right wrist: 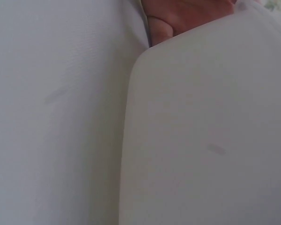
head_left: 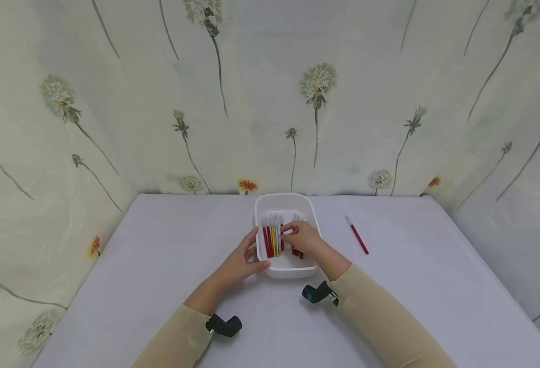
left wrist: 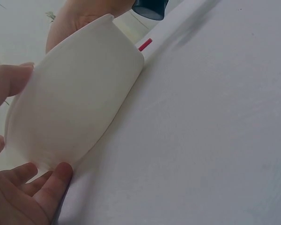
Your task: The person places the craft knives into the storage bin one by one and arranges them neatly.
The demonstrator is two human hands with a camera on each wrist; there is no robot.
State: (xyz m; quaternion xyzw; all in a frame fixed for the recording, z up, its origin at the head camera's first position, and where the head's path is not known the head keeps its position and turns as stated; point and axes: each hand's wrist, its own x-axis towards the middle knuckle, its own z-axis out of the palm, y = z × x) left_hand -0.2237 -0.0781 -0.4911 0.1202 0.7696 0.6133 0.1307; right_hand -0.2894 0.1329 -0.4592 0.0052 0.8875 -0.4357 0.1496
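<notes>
A white plastic tray (head_left: 293, 273) stands on the table and holds several slim pen-like sticks with pale, clear-looking tips. A yellow stick (head_left: 273, 240) lies among red ones on the tray's left side, and more red sticks (head_left: 295, 251) lie partly under my right hand. My left hand (head_left: 239, 261) grips the tray's left side, its thumb near the front corner; the left wrist view shows its fingers against the tray wall (left wrist: 79, 89). Inside the tray, my right hand (head_left: 304, 237) pinches a red stick (head_left: 282, 244) between thumb and finger. The tray wall (right wrist: 201, 117) fills much of the right wrist view.
One more red stick (head_left: 359, 239) with a pale tip lies on the table to the right of the tray. A white cloth (head_left: 182, 230) covers the table. Behind it hangs a flower-patterned curtain (head_left: 261, 102). Each wrist carries a dark camera mount (head_left: 224, 325).
</notes>
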